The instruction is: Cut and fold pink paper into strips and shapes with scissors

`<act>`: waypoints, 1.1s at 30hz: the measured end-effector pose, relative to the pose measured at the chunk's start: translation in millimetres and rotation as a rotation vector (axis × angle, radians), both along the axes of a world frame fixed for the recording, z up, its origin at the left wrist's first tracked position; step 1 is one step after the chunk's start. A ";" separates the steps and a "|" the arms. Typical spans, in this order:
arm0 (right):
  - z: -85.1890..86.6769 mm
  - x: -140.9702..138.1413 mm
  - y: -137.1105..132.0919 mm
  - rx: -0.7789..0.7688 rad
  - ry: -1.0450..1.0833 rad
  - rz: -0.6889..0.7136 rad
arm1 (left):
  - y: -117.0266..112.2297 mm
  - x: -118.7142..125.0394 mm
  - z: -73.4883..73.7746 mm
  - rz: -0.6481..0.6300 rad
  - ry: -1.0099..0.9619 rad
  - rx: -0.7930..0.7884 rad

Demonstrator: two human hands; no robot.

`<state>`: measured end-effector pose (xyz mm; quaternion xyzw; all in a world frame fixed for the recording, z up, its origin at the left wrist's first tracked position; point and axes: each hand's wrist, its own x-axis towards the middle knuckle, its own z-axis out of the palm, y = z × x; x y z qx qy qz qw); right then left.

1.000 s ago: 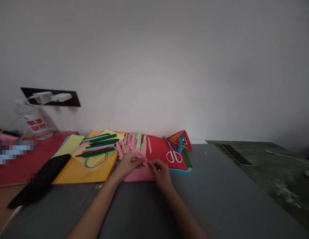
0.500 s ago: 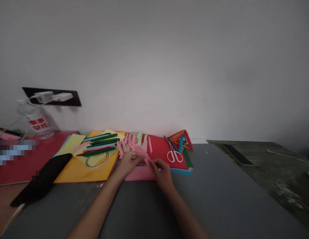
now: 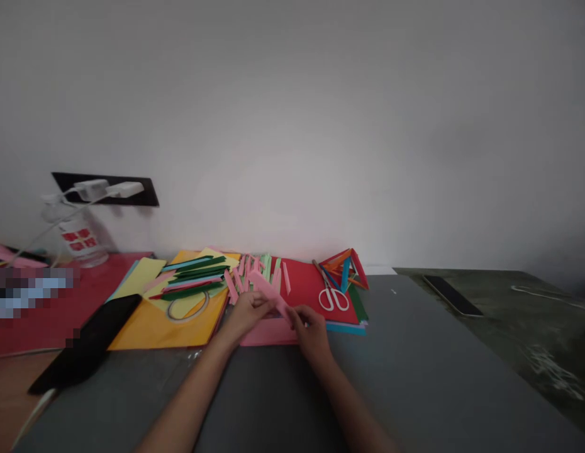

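Note:
A folded pink paper strip [image 3: 268, 289] slants between my two hands, above a pink sheet [image 3: 268, 333]. My left hand [image 3: 249, 311] pinches it along its left side, thumb and fingers pressed together. At the strip's lower right end, my right hand [image 3: 310, 327] grips it between thumb and fingertips. Just behind lie several small pink strips [image 3: 241, 267] and light green strips [image 3: 265, 263]. Scissors [image 3: 333, 299] with white handles rest on a red sheet [image 3: 299, 283] to the right of my hands. Parts of the pink sheet are hidden under my hands.
Left, yellow and orange paper [image 3: 146, 333] carries dark green folded strips [image 3: 198, 272] and a roll of tape [image 3: 189, 308]. A black flat object [image 3: 85, 346], a bottle [image 3: 82, 242] and plugged-in chargers [image 3: 108, 189] are further left. A triangular paper tray [image 3: 361, 270] and a phone [image 3: 453, 296] are right.
The pink strip has turned to a flatter slant, and my right hand has shifted slightly down along it. The whole view has moved a little.

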<state>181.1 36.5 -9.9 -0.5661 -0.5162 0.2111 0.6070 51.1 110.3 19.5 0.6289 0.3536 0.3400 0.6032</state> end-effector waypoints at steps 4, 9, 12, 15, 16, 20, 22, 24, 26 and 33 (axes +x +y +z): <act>-1.3 -0.3 0.9 -0.021 0.006 0.029 | -1.8 0.2 -0.4 -0.010 0.041 -0.015; -4.0 -0.4 2.1 -0.037 0.019 0.019 | -0.6 -2.2 -0.2 0.015 0.037 0.000; -3.0 -0.9 0.6 -0.021 0.015 -0.001 | -1.5 -2.7 1.0 -0.017 0.052 -0.003; -0.8 -1.7 -0.9 -0.013 0.029 -0.005 | -3.8 -1.7 2.9 -0.092 0.092 -0.009; -0.2 -2.2 -1.1 -0.020 0.046 0.001 | -4.4 -1.1 3.8 -0.104 0.108 -0.001; 0.2 -4.7 0.2 -0.089 0.185 0.077 | -5.6 0.8 7.4 -0.092 0.117 0.062; -0.6 -5.9 1.2 -0.114 0.264 0.126 | -5.9 1.1 8.8 -0.098 0.117 0.088; -1.1 -6.5 2.0 -0.116 0.313 0.163 | -6.8 1.2 10.1 -0.118 0.125 0.098; -0.8 -6.1 2.5 -0.112 0.324 0.186 | -8.6 1.1 11.6 -0.160 0.116 0.077; 3.4 -1.2 4.8 -0.081 0.347 0.157 | -14.2 2.0 14.8 -0.257 -0.026 -0.085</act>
